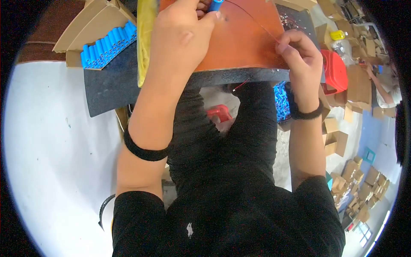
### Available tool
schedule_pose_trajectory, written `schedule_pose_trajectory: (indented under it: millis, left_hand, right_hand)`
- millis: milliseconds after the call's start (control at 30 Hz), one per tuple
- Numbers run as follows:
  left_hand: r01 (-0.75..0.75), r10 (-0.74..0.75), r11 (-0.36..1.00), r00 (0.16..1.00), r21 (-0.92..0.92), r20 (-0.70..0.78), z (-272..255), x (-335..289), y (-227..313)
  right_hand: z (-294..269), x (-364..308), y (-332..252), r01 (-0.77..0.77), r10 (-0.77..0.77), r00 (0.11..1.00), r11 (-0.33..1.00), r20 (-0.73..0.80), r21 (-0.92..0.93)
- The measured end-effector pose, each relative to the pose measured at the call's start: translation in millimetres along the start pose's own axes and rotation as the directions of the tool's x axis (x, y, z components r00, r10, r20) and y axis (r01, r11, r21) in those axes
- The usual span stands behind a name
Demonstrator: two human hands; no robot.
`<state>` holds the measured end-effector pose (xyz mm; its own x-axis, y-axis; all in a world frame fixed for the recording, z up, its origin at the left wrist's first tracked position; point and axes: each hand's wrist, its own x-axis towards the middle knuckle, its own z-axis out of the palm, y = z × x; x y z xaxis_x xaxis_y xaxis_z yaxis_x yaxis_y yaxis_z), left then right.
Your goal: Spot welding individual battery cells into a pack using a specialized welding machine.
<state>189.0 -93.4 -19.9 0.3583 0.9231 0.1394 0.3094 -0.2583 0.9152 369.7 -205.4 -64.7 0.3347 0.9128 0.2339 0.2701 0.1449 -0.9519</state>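
Observation:
My left hand [184, 36] is closed round a blue cylindrical battery cell [216, 5] at the top edge of the view. The cell is partly cut off there, and some of the fingers are hidden. From near it a thin red wire [266, 29] runs in a slack curve to the right. My right hand [303, 58] pinches that wire between thumb and forefinger, over the right edge of an orange work mat [244, 47]. A short red-and-dark lead with a small white connector [240, 85] hangs at the table's front edge.
A cardboard box [83, 25] of blue cells stands at the far left, beside a yellow plastic sheet [147, 43]. Loose wires [293, 21] lie right of the mat. Below right are more blue cells [282, 103] and a red stool [336, 70]. Another person's arm [379, 85] shows far right.

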Motion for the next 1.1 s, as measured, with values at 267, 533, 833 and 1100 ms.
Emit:
schedule_pose_trajectory:
  millis: [267,533,833,1100]
  left_hand:
    - [-0.119,0.119,0.993,0.992,0.003,0.028,-1.3,3.5,-9.6]
    - [-0.09,0.089,0.995,0.996,0.039,0.014,-1.8,2.0,-1.7]
    - [-0.15,0.149,0.989,0.975,-0.005,0.164,-14.9,-17.0,-26.3]
    - [-0.255,0.222,0.932,0.963,0.259,0.15,-14.1,11.5,-36.2]
  right_hand:
    - [-1.8,0.9,3.3,-0.018,0.018,1.0,1.0,-0.016,-0.006]
    - [2.4,0.4,-2.9,0.01,-0.009,0.998,1.0,-0.063,0.01]
    - [14.4,24.4,-18.2,0.096,-0.097,0.995,0.983,0.001,-0.156]
    - [22.8,36.9,-10.7,0.11,-0.112,0.994,0.976,-0.003,-0.186]
